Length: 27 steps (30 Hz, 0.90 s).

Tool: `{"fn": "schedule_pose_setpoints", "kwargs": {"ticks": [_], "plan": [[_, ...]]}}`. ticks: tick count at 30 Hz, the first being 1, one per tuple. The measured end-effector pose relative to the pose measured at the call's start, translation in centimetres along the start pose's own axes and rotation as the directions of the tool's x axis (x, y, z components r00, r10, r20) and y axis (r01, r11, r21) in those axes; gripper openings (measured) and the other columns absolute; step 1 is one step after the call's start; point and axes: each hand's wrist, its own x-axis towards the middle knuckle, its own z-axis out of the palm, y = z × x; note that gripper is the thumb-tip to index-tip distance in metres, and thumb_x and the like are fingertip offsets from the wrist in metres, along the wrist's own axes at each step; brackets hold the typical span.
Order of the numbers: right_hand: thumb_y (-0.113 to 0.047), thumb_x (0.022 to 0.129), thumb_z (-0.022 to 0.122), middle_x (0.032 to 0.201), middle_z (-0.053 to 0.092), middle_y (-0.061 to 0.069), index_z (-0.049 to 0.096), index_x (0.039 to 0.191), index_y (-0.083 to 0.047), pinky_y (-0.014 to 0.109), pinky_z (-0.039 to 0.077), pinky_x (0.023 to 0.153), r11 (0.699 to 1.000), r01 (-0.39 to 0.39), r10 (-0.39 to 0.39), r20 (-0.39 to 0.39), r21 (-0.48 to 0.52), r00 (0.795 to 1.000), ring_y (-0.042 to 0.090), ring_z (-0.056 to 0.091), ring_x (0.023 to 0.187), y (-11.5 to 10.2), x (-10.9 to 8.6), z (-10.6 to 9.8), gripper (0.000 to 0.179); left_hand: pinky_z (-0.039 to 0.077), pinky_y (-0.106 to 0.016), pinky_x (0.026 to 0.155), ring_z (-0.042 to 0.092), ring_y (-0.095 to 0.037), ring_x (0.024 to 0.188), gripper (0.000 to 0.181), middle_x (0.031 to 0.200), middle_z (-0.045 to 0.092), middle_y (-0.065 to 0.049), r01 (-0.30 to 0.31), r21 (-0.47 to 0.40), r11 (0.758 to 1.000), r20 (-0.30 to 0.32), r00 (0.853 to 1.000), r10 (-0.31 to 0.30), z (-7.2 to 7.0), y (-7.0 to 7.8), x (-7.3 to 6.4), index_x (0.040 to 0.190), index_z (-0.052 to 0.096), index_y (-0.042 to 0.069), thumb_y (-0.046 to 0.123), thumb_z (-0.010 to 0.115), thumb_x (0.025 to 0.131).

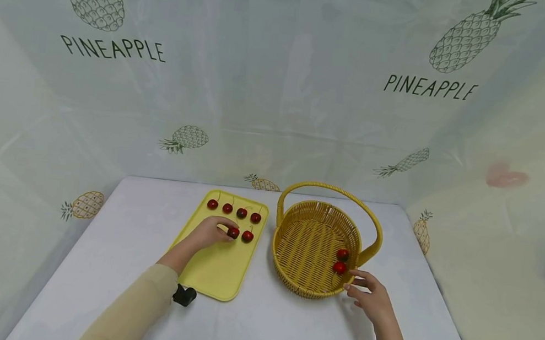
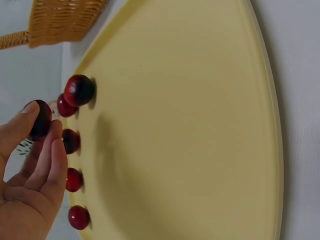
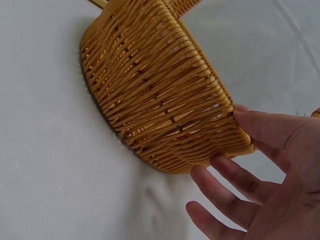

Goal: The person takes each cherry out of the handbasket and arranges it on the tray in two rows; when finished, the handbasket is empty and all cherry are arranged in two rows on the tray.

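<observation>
My left hand (image 1: 212, 232) pinches a dark red cherry (image 2: 41, 121) between thumb and fingertips, above the yellow tray (image 1: 211, 274). Another cherry (image 1: 248, 236) lies on the tray just right of that hand, and a row of several cherries (image 1: 227, 208) runs along the tray's far end. To the right stands a round wicker basket (image 1: 312, 240) with a tall arched handle. Two red cherries (image 1: 340, 267) lie inside it, by its right wall. My right hand (image 1: 371, 298) grips the basket's near right rim with thumb and index finger; its other fingers are spread by the outer wall (image 3: 165, 95).
Tray and basket stand side by side on a white-covered table (image 1: 275, 331), with a narrow gap between them. Behind the table hangs a pale curtain (image 1: 281, 82) printed with pineapples. The basket handle (image 1: 335, 188) rises above the rim.
</observation>
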Motion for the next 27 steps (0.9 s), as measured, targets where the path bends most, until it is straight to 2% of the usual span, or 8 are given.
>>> {"fn": "schedule_pose_setpoints", "kwargs": {"ticks": [8, 14, 21, 27], "plan": [[-0.019, 0.092, 0.069, 0.125, 0.056, 0.023, 0.054, 0.134, -0.004, 0.044, 0.054, 0.08, 1.0, 0.001, -0.001, 0.009, 0.009, 1.0, 0.025, 0.067, 0.094, -0.1, -0.1, 0.0, 0.047, 0.052, -0.035, 0.074, 0.063, -0.02, 0.085, 0.032, 0.111, 0.065, -0.009, 0.022, 0.043, 0.999, -0.031, 0.999, -0.02, 0.4, -1.0, 1.0, 0.111, 0.071, 0.008, 0.003, 0.079, 0.081], [-0.019, 0.092, 0.069, 0.125, 0.057, 0.022, 0.054, 0.134, -0.004, 0.044, 0.054, 0.08, 1.0, -0.005, 0.005, 0.0, 0.012, 1.0, 0.025, 0.067, 0.093, -0.2, -0.2, 0.0, 0.047, 0.051, -0.036, 0.077, 0.062, -0.021, 0.087, 0.033, 0.11, 0.065, -0.009, 0.031, 0.042, 0.999, -0.051, 0.998, -0.029, 0.9, -1.6, 1.8, 0.113, 0.07, 0.008, 0.004, 0.078, 0.082], [-0.019, 0.091, 0.07, 0.123, 0.058, 0.021, 0.056, 0.132, -0.006, 0.043, 0.054, 0.08, 1.0, -0.015, 0.015, -0.015, 0.014, 1.0, 0.024, 0.067, 0.092, 0.0, -0.1, 0.1, 0.045, 0.05, -0.04, 0.081, 0.061, -0.023, 0.09, 0.031, 0.109, 0.065, -0.011, 0.011, 0.063, 0.998, -0.063, 0.998, -0.007, 1.2, -2.4, 2.4, 0.113, 0.07, 0.005, 0.003, 0.077, 0.083], [-0.018, 0.091, 0.07, 0.122, 0.059, 0.019, 0.057, 0.132, -0.007, 0.042, 0.055, 0.079, 1.0, -0.014, 0.014, -0.029, 0.012, 0.999, 0.023, 0.067, 0.091, 0.0, -0.1, 0.2, 0.044, 0.05, -0.04, 0.083, 0.061, -0.023, 0.092, 0.031, 0.11, 0.065, -0.01, 0.013, 0.047, 0.999, -0.067, 0.998, -0.009, 1.5, -2.8, 2.8, 0.112, 0.07, 0.007, 0.005, 0.078, 0.082]]}}
